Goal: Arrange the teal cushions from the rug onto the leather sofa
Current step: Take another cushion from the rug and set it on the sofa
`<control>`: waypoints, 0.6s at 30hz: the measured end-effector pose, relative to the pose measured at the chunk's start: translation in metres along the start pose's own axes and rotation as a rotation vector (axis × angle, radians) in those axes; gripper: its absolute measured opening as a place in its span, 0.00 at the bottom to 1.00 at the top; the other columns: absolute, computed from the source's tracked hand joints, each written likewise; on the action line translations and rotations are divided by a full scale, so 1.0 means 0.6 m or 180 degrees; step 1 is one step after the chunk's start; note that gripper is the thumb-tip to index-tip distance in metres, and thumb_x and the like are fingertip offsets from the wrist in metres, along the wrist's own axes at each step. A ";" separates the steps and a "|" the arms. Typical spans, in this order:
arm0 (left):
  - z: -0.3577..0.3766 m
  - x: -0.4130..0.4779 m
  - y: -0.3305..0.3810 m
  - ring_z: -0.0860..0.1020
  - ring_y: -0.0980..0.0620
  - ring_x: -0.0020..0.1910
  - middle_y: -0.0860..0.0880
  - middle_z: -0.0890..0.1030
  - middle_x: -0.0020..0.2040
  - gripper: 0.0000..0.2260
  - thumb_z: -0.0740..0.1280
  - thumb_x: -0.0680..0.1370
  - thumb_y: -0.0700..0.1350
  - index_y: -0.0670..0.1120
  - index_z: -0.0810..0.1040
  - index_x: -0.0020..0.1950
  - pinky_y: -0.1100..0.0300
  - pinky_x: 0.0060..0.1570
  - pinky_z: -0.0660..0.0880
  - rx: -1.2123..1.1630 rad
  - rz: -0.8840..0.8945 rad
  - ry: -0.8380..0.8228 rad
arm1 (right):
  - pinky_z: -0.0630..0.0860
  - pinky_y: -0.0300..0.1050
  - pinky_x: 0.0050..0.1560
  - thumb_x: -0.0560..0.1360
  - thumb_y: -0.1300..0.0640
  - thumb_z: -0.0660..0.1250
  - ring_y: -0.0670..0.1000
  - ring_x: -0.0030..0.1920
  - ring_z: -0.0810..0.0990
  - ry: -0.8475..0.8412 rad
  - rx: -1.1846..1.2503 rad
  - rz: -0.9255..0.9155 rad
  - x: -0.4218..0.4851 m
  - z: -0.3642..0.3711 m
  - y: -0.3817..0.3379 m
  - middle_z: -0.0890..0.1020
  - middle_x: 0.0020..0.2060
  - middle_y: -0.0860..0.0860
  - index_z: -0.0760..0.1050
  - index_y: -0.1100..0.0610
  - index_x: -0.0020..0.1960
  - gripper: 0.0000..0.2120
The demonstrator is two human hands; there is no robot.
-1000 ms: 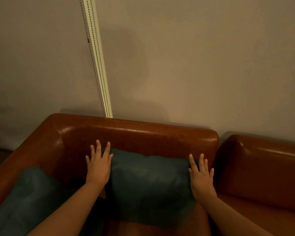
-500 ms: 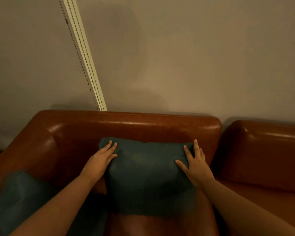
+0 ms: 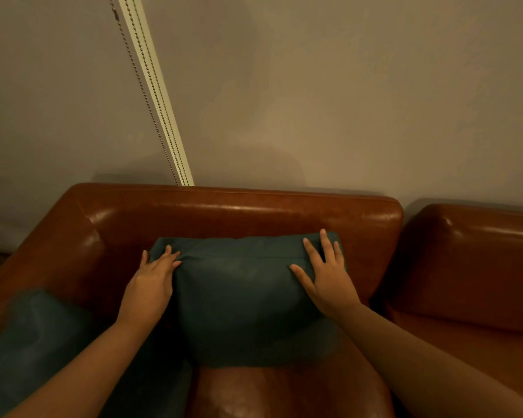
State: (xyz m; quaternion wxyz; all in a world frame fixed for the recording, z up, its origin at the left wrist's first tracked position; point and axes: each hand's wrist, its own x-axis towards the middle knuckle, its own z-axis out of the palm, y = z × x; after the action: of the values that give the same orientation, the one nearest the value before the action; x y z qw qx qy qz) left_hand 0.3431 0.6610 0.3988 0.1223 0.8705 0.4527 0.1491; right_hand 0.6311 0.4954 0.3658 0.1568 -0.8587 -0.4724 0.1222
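Observation:
A teal cushion (image 3: 242, 297) stands upright on the seat of the brown leather sofa (image 3: 239, 212), leaning against its backrest. My left hand (image 3: 151, 285) lies flat on the cushion's upper left corner, fingers spread. My right hand (image 3: 326, 276) presses flat on its upper right corner, fingers apart. Neither hand is closed around the fabric. A second teal cushion (image 3: 40, 348) lies in the sofa's left corner beside the armrest, partly hidden by my left forearm.
A plain wall rises behind the sofa, with a white blind strip and bead chain (image 3: 154, 95) hanging down to the backrest. Another brown leather seat section (image 3: 471, 267) adjoins on the right.
Both hands slid from the cushion's sides onto its upper corners, and the cushion now stands higher and closer against the backrest. My view shifted a little to the left.

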 end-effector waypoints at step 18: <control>-0.043 -0.005 -0.106 0.44 0.37 0.77 0.40 0.48 0.79 0.50 0.47 0.68 0.76 0.43 0.43 0.78 0.35 0.70 0.39 0.2007 -0.1052 -0.0740 | 0.30 0.63 0.70 0.59 0.18 0.55 0.55 0.78 0.44 -0.0868 -0.1069 -0.1164 0.039 0.031 -0.129 0.47 0.78 0.55 0.35 0.53 0.78 0.62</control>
State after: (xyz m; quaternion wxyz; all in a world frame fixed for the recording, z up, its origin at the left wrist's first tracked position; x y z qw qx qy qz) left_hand 0.2840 0.6962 0.4003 -0.0788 0.7917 0.5940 -0.1192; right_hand 0.5766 0.5572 0.3770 -0.0333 -0.7487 -0.6499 0.1263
